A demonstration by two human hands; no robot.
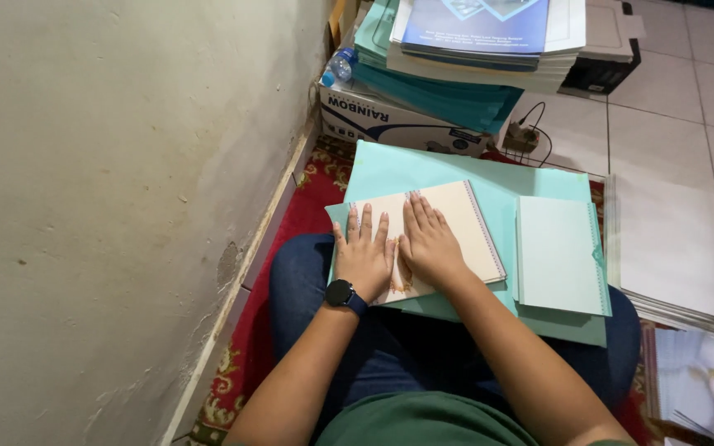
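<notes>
While the left hand (363, 256) and right hand (428, 242) lie flat, fingers spread, gripping nothing, on a cream booklet (456, 227) on the lap, a white-and-blue carton (390, 120) sits beyond under stacked teal folders (456, 99).

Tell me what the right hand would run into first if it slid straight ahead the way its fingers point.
The right hand lies flat on the cream booklet, fingers pointing away from the body. Going on, it would leave the booklet's far edge onto the pale green sheet, then probably meet the cardboard box; depth is uncertain.
</notes>
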